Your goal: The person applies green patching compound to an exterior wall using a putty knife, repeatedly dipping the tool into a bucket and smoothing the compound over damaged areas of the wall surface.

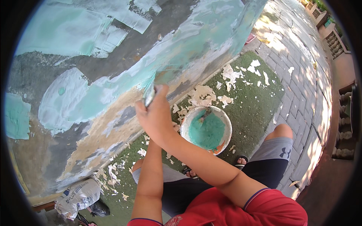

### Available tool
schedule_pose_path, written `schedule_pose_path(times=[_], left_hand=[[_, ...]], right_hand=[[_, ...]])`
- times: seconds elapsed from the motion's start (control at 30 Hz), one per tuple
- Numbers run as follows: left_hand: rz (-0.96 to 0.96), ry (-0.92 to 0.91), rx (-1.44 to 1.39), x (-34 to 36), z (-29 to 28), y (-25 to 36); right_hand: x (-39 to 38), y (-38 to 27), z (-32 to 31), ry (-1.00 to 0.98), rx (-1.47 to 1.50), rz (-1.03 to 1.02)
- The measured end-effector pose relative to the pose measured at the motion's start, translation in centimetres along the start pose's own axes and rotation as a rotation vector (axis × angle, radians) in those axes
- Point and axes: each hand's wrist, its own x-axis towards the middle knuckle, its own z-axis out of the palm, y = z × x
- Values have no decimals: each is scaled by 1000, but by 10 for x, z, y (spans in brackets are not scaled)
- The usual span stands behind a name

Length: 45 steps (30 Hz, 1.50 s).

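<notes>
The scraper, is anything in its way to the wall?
Nothing visible blocks it: the right hand holds the scraper up against the teal-smeared wall. The bucket stands off to the right, not between them.

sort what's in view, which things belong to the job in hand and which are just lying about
In the job:
blade tool in right hand
turquoise paste in bucket
partly coated wall

Lying about:
pale flakes on green ground
white sack (perhaps supplies)

Green turf (260, 98) — scattered pale flakes (230, 74) across it, a white bucket (227, 130) of turquoise paste (208, 136)
</notes>
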Motion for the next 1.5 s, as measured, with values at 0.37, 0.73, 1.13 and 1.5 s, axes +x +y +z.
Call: schedule_pose_path(times=[0.37,0.73,1.13,1.5], left_hand=[[-189,-55,108,7,2,9],[-182,-24,102,6,-5,-9],[-51,7,89,-4,0,1],[-73,-19,68,12,1,-11]], right_hand=[[61,42,-29,198,-239,-134],[38,22,-81,197,-116,-69],[1,-1,-28,40,-157,-247],[44,94,-31,137,-325,-160]])
